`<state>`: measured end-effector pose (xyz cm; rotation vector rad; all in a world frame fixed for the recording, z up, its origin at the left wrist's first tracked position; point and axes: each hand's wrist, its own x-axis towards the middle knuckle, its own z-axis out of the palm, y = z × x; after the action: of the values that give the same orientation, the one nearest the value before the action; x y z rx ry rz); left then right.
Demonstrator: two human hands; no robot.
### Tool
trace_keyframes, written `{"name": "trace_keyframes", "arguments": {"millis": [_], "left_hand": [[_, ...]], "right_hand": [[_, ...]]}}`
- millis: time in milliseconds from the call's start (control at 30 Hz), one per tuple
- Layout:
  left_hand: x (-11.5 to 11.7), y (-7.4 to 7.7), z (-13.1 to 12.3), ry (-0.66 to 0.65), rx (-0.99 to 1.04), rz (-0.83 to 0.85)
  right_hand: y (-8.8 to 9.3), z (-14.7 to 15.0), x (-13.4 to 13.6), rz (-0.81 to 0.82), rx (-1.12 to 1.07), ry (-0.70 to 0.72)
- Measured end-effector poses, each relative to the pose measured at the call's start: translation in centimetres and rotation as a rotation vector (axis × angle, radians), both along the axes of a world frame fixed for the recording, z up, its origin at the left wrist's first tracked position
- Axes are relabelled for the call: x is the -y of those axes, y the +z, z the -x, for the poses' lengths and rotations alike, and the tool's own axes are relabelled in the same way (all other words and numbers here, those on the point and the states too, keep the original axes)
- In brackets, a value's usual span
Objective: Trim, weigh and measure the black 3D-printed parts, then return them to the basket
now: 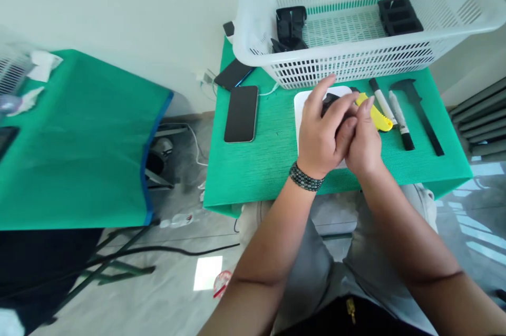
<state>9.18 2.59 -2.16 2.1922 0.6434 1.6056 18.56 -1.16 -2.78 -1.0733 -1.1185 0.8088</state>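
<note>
Both hands are together over the white tray-like sheet (299,114) near the front of the green table. My left hand (322,133), with a beaded bracelet at the wrist, curls over a small black part (329,102), its index finger raised. My right hand (364,141) presses in from the other side, thumb up and fingers bent around the same part. Most of the part is hidden by the fingers, so its kind cannot be made out. Just beyond my right hand lies a yellow utility knife (378,115). Two markers (382,101) and a black caliper (419,114) lie further right.
A white plastic basket (348,64) with black molded parts (400,15) inside stands at the back. Two phones (241,114) and a white cable (269,91) lie on the left. Across a gap is another green-covered table (87,141). A black cable (177,250) crosses the floor.
</note>
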Motion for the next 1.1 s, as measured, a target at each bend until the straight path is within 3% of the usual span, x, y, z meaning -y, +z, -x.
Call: {"name": "trace_keyframes", "arguments": {"millis": [167, 433, 667, 767, 867, 967, 1100], "left_hand": [[0.3, -1.0, -0.3, 0.076, 0.044, 0.076], [0.5, 0.1, 0.2, 0.083, 0.221, 0.354], [-1.0, -2.1, 0.1, -0.003, 0.385, 0.493], [-1.0, -2.0, 0.4, -0.018, 0.367, 0.52], [-0.1, -1.2, 0.6, -0.131, 0.379, 0.509], [0.3, -0.8, 0.3, -0.249, 0.366, 0.378], [0.0, -1.5, -0.1, -0.222, 0.308, 0.286]], "right_hand": [[1.4, 0.9, 0.8, -0.051, -0.059, -0.044], [1.1, 1.8, 0.9, -0.1, 0.019, -0.028], [0.9, 1.7, 0.9, -0.101, 0.03, 0.052], [0.8, 1.5, 0.9, -0.11, 0.025, 0.103], [0.9, 1.3, 0.9, -0.069, 0.076, 0.046], [1.2, 1.2, 0.9, -0.006, 0.102, -0.06], [1.1, 1.0, 0.5, 0.023, 0.055, -0.137]]}}
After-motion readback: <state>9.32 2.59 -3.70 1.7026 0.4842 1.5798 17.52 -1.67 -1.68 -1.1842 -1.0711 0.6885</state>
